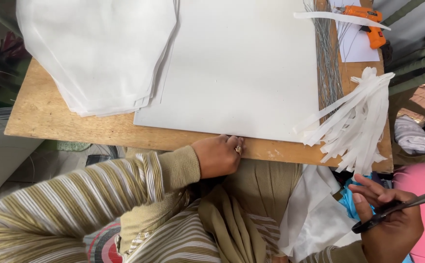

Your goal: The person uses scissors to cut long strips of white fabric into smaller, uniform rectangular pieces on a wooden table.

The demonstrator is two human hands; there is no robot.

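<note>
My left hand (218, 155) rests at the near edge of the wooden table (51, 117), its fingertips pinching the front edge of a large white sheet (241, 68). A ring shows on one finger. My right hand (389, 221) is low at the right, off the table, with its fingers curled around black-handled scissors (397, 207) whose blades point right. A bundle of white paper strips (358, 117) hangs over the table's right front corner, between the two hands.
A stack of white fabric pieces (100, 53) lies at the back left. Thin metal wires (328, 58) run along the sheet's right side. An orange glue gun (368, 22) sits at the back right on white paper. White cloth (315, 209) lies in my lap.
</note>
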